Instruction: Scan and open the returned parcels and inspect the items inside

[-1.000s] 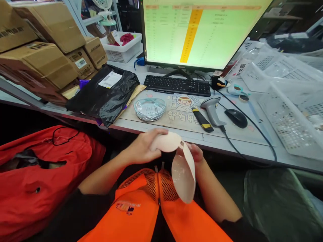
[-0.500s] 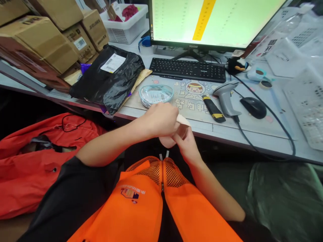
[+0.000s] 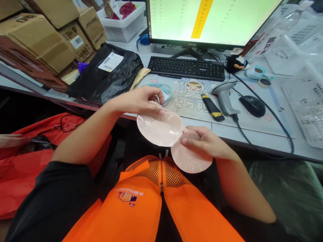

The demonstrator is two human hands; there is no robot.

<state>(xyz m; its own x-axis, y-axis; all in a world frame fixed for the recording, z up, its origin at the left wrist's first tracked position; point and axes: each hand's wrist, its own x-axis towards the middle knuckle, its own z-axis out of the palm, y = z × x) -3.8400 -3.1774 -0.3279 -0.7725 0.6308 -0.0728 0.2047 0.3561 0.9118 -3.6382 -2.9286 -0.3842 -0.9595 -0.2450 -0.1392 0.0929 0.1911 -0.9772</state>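
Spread above my lap, in front of the desk edge, is a pale pink stick-on bra [image 3: 161, 129] with two rounded, shiny cups joined at a small middle piece. My left hand [image 3: 147, 101] pinches the upper edge of the left cup between thumb and fingers. My right hand [image 3: 208, 143] grips the right cup close to the join, thumb on the face towards me, other fingers partly hidden behind. Just behind my left hand lies a clear round case with a light blue rim [image 3: 170, 90], partly covered by that hand.
A black plastic parcel [image 3: 106, 74] and cardboard boxes [image 3: 37, 40] occupy the desk's left. Keyboard [image 3: 186, 69], box cutter [image 3: 212, 107], barcode scanner [image 3: 224, 97] and mouse [image 3: 252, 106] lie ahead and right. Another person's hand [image 3: 12, 140] reaches over red fabric [image 3: 20, 181].
My hands have moved apart, the left one leftward and up, the right one rightward. The bra, folded and mostly hidden before, now lies opened out between them. The other person's hand has appeared.
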